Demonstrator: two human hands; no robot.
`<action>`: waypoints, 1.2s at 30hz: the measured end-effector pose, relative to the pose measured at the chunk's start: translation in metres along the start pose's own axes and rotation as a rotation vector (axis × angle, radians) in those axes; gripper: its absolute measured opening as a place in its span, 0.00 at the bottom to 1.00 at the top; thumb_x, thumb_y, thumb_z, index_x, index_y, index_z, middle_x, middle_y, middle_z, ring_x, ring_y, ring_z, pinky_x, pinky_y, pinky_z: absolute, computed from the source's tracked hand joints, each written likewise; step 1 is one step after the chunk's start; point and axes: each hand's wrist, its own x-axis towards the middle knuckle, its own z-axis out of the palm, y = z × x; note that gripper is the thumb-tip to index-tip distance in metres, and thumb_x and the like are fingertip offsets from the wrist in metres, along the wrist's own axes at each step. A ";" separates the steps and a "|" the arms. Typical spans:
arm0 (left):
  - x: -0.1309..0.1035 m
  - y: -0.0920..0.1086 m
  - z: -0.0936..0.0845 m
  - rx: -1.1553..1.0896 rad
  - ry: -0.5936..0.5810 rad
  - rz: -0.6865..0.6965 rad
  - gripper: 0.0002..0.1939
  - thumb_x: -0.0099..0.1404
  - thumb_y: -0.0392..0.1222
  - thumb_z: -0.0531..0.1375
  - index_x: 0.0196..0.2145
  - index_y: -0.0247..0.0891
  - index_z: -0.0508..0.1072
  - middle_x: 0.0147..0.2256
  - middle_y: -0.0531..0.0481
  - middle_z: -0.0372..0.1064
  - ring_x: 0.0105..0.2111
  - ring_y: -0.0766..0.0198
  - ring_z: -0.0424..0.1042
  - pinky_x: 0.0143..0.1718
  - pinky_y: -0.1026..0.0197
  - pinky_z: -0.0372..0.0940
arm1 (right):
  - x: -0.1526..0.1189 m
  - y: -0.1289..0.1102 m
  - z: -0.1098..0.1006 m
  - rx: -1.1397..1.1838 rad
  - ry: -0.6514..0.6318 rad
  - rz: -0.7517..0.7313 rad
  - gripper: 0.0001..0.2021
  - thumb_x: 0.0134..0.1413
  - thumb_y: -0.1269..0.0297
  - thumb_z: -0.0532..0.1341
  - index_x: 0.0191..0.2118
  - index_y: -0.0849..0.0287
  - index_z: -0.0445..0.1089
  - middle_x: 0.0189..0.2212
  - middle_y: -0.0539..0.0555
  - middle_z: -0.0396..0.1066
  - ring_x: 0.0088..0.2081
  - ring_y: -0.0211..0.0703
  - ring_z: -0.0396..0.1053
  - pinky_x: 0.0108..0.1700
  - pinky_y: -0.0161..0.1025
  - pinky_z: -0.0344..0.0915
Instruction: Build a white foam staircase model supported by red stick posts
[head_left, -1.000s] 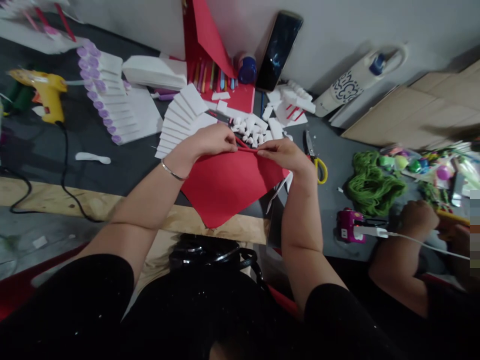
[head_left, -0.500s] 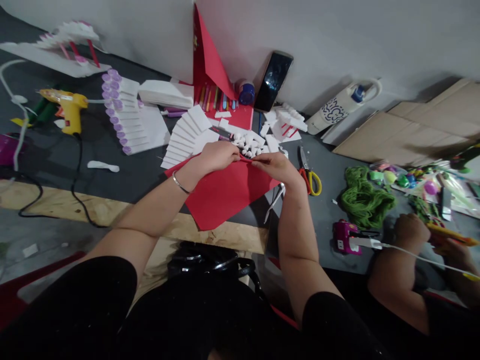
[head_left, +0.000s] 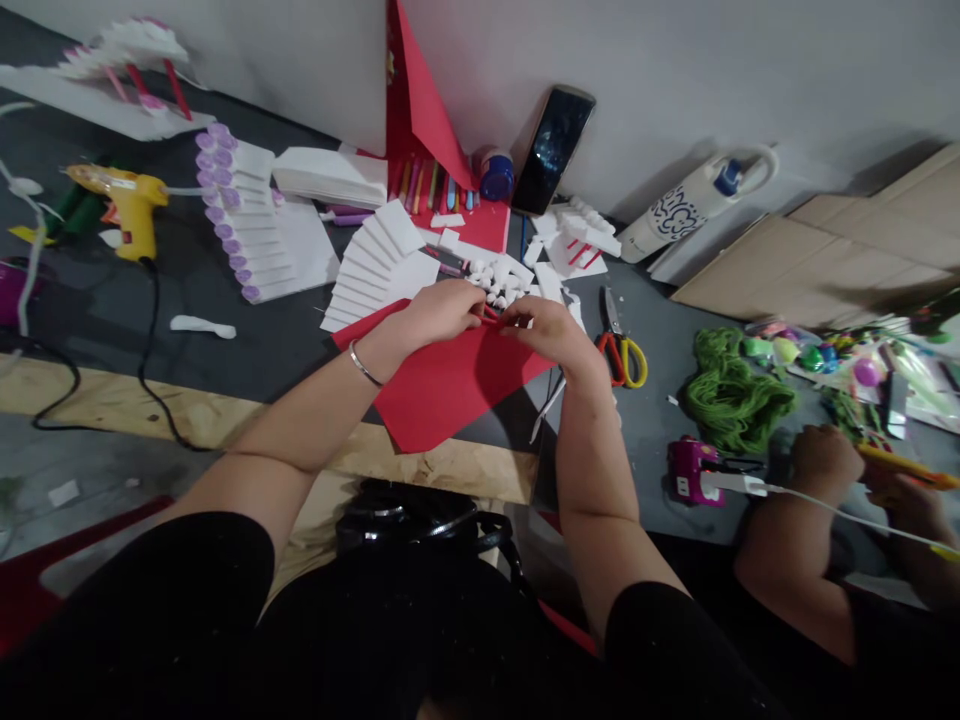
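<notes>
A red sheet of paper [head_left: 442,390] lies at the table's front edge, its near corner reaching over the wooden edge. My left hand [head_left: 448,308] pinches the rolled far edge of this sheet, thumb against fingers. Opposite it, my right hand [head_left: 546,326] holds the same rolled edge with curled fingertips, a short gap from the left. Just beyond the fingers sits a heap of small white pieces [head_left: 499,283]. A fan of white strips [head_left: 379,265] lies beside my left hand. Scissors with red and yellow handles [head_left: 622,350] rest right of my right hand.
A yellow glue gun [head_left: 135,210] with its cord and a white plastic knife [head_left: 202,327] lie left. A phone [head_left: 553,150] leans on the wall near a white bottle [head_left: 682,210]. Green yarn [head_left: 739,390], a purple power adapter [head_left: 696,470] and a co-worker's hands [head_left: 825,460] are at right.
My right fingers have bent and lifted slightly along the rolled edge, and a little more of the red roll shows between my hands. The view has shifted slightly.
</notes>
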 end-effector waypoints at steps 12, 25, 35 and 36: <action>-0.002 0.010 0.000 -0.008 -0.073 0.046 0.17 0.76 0.39 0.55 0.52 0.34 0.82 0.52 0.36 0.81 0.55 0.49 0.78 0.52 0.55 0.68 | -0.002 -0.006 0.002 -0.061 0.038 -0.078 0.06 0.55 0.67 0.67 0.36 0.53 0.83 0.37 0.55 0.80 0.37 0.48 0.74 0.42 0.44 0.67; 0.001 0.004 0.004 0.009 0.007 0.095 0.12 0.72 0.40 0.60 0.46 0.39 0.84 0.47 0.43 0.83 0.51 0.54 0.79 0.50 0.57 0.69 | -0.003 -0.012 -0.001 -0.052 -0.028 -0.054 0.08 0.57 0.66 0.66 0.37 0.53 0.84 0.37 0.55 0.83 0.39 0.49 0.75 0.44 0.44 0.67; 0.000 0.007 0.000 0.013 -0.032 0.064 0.16 0.75 0.43 0.57 0.47 0.38 0.85 0.48 0.40 0.83 0.50 0.52 0.79 0.47 0.58 0.67 | -0.006 -0.012 -0.002 -0.016 0.003 -0.050 0.06 0.53 0.66 0.68 0.37 0.54 0.83 0.38 0.55 0.82 0.39 0.48 0.74 0.44 0.44 0.67; 0.000 0.006 -0.001 0.007 -0.027 0.052 0.15 0.75 0.44 0.58 0.46 0.39 0.85 0.48 0.41 0.83 0.49 0.52 0.79 0.46 0.58 0.67 | -0.007 -0.011 -0.005 -0.005 0.006 -0.041 0.07 0.52 0.66 0.68 0.37 0.54 0.83 0.38 0.54 0.82 0.39 0.48 0.75 0.44 0.44 0.68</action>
